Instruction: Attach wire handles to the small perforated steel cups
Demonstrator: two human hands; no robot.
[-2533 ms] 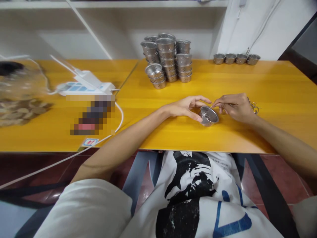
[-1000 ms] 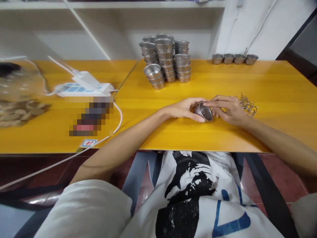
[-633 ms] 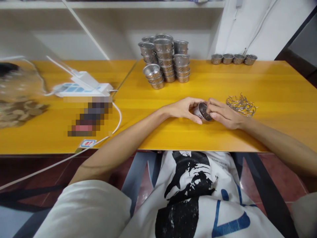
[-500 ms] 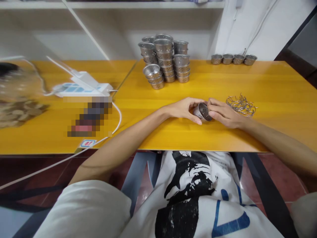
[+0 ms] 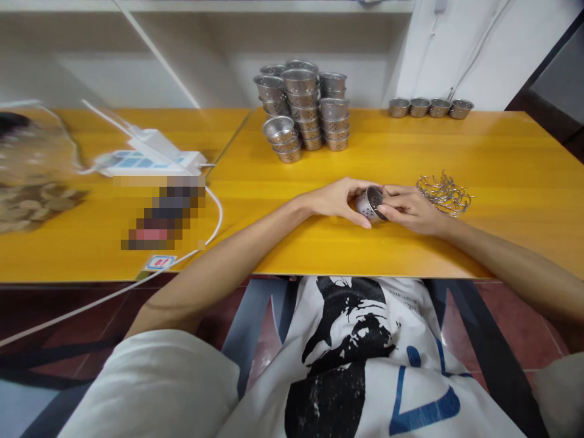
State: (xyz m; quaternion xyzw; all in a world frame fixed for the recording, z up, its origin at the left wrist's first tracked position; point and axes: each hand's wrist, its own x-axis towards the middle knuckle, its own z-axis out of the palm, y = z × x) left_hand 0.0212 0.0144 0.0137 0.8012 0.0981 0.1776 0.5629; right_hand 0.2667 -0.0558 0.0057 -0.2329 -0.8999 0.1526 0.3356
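Note:
A small perforated steel cup [image 5: 368, 202] lies tipped on its side on the yellow table [image 5: 319, 243], its mouth facing right. My left hand [image 5: 340, 199] is curled round the cup from the left, thumb under it. My right hand [image 5: 408, 208] meets the cup's rim from the right with its fingers pinched together; what they pinch is hidden. Just right of that hand lies a loose heap of thin metal wire hooks [image 5: 444, 193].
Stacks of the same steel cups [image 5: 303, 109] stand at the back middle, and a row of several single cups [image 5: 430, 107] sits back right. A white power strip [image 5: 150, 159] with its cable, a blurred patch and a clear bag of brown pieces [image 5: 31, 182] are at left.
The cup has been tipped from nearly upright onto its side between both hands. My right hand slid left off the wire hooks, which now lie uncovered.

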